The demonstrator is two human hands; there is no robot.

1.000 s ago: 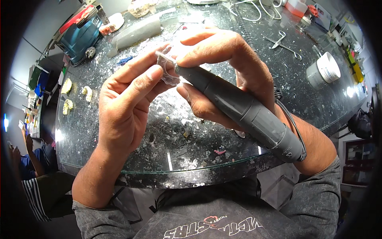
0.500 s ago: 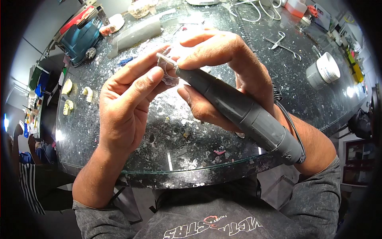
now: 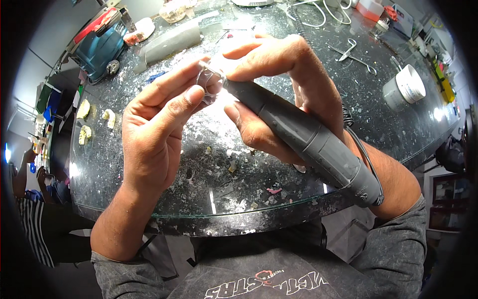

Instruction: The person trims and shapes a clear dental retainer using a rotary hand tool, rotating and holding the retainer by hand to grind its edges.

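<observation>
Between the thumb and fingers of my left hand (image 3: pixel 157 119) is a small clear plastic dental tray (image 3: pixel 208 82), curved like an arch. My right hand (image 3: pixel 298 74) is wrapped around a dark grey rotary handpiece (image 3: pixel 303 129), its cord running back along my forearm. The nose of the handpiece points up and left and meets the near side of the clear piece. Bright light washes out the tip, so I cannot make out the bit itself. Both hands are above the black, dust-speckled bench (image 3: pixel 199 194).
Yellowish dental casts (image 3: pixel 108 118) lie at the left. Behind are a teal machine (image 3: pixel 103 47) and a grey curved trough (image 3: pixel 169 45). Scissors (image 3: pixel 347 52) and a white tub (image 3: pixel 410 83) stand to the right. At the far left edge, another person's striped clothing (image 3: pixel 35 229) shows.
The clear dental tray has been turned in my left hand so its open curve shows more. The handpiece nose has shifted slightly, staying close to it.
</observation>
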